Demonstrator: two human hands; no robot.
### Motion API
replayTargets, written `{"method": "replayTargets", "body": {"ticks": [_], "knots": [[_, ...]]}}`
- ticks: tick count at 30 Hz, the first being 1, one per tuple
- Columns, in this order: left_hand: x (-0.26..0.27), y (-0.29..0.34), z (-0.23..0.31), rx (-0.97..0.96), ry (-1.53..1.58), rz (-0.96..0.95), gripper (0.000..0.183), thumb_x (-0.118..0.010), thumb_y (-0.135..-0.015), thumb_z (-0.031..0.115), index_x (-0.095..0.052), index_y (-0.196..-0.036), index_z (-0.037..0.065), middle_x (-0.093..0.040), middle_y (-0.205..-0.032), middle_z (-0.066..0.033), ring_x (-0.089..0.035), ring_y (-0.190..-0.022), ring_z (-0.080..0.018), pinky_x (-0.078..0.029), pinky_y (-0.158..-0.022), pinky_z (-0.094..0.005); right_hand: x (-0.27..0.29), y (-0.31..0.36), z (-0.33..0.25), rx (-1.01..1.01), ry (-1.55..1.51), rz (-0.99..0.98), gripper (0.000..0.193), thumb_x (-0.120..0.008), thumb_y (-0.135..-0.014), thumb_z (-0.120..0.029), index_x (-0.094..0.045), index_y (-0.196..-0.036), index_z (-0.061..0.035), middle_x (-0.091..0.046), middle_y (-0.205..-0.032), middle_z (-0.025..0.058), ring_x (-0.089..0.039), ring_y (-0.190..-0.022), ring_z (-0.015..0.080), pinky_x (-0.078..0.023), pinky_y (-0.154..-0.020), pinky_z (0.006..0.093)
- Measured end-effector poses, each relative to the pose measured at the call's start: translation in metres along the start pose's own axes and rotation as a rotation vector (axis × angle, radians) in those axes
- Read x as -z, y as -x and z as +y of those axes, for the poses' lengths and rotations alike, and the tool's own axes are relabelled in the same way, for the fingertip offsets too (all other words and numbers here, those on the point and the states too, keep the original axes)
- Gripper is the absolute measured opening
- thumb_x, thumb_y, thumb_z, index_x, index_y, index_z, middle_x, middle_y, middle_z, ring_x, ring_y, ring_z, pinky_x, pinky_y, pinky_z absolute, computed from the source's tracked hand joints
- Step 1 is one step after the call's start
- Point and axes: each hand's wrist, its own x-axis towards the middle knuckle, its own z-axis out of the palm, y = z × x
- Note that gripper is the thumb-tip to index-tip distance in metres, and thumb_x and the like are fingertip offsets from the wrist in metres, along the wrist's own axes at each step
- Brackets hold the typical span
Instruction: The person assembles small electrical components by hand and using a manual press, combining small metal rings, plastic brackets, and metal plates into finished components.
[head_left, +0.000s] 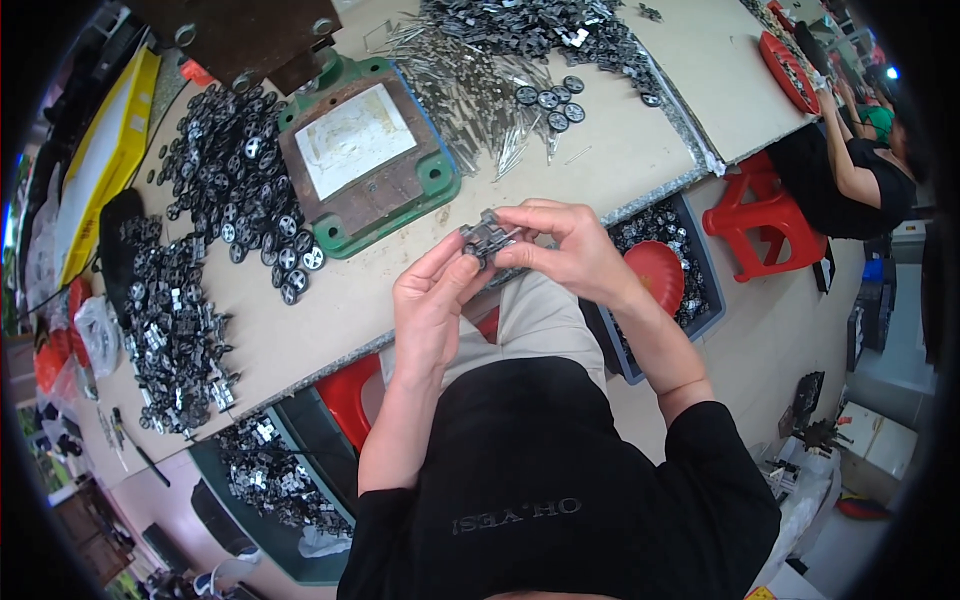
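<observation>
Above my lap, at the table's near edge, both hands meet around a small dark grey toy-car chassis part. My left hand pinches it between thumb and fingers from the left. From the right, the thumb and index finger of my right hand close at its other side. A thin pin may be between the right fingertips, but it is too small to be sure. Just beyond the hands sits a green-based press with a white plate. Black toy wheels are heaped left of it, and loose metal pins lie to its right.
More dark parts cover the table at left and far back. Bins of parts stand below left and right, the right one holding a red dish. A red stool and another person are at right.
</observation>
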Motion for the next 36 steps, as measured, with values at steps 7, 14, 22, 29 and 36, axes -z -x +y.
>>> {"method": "replayTargets", "body": {"ticks": [7,14,22,29,36], "knots": [[0.014,-0.002,0.001,0.066,0.142,-0.096,0.03,-0.052,-0.089,0.01,-0.049,-0.117,-0.001,-0.058,-0.11,-0.017,-0.059,-0.1,-0.0298,-0.049,-0.089,-0.0419,0.085,-0.055,0.043,-0.05,0.591,0.329,0.024,-0.061,-0.078,-0.012,-0.064,-0.1,-0.003,-0.064,-0.084,0.0101,-0.057,-0.07,0.0166,-0.046,-0.068,0.0277],[0.008,-0.002,0.003,0.096,0.16,-0.111,0.028,-0.051,-0.089,0.008,-0.049,-0.115,-0.002,-0.059,-0.107,-0.0156,-0.058,-0.1,-0.029,-0.05,-0.089,-0.0396,0.098,-0.074,0.073,-0.081,0.708,0.368,0.023,-0.064,-0.075,-0.011,-0.064,-0.096,-0.0006,-0.063,-0.079,0.0101,-0.058,-0.067,0.0185,-0.047,-0.064,0.029],[0.002,-0.001,0.001,0.082,0.184,-0.081,0.025,-0.052,-0.088,0.005,-0.05,-0.112,-0.003,-0.06,-0.105,-0.0147,-0.06,-0.097,-0.0249,-0.051,-0.088,-0.0374,0.023,-0.012,-0.001,-0.18,-0.047,0.16,0.02,-0.062,-0.08,-0.004,-0.065,-0.099,0.0012,-0.063,-0.08,0.005,-0.055,-0.065,0.0061,-0.046,-0.054,0.0187],[0.0,0.001,-0.003,0.024,0.195,-0.046,0.027,-0.053,-0.087,0.002,-0.049,-0.113,-0.004,-0.06,-0.105,-0.0145,-0.06,-0.097,-0.0229,-0.051,-0.087,-0.036,-0.01,0.004,0.0,-0.099,-0.137,0.219,0.019,-0.061,-0.08,0.002,-0.064,-0.098,0.0023,-0.063,-0.083,0.0068,-0.06,-0.069,0.008,-0.049,-0.053,0.0183],[-0.003,0.005,-0.003,-0.094,0.068,0.013,0.029,-0.055,-0.085,-0.001,-0.05,-0.113,-0.005,-0.06,-0.104,-0.0141,-0.06,-0.094,-0.0192,-0.051,-0.086,-0.0328,-0.019,0.006,-0.002,0.057,0.089,0.299,0.018,-0.062,-0.077,0.004,-0.065,-0.095,0.0021,-0.064,-0.083,0.0091,-0.061,-0.067,0.0103,-0.049,-0.055,0.0192]]}}
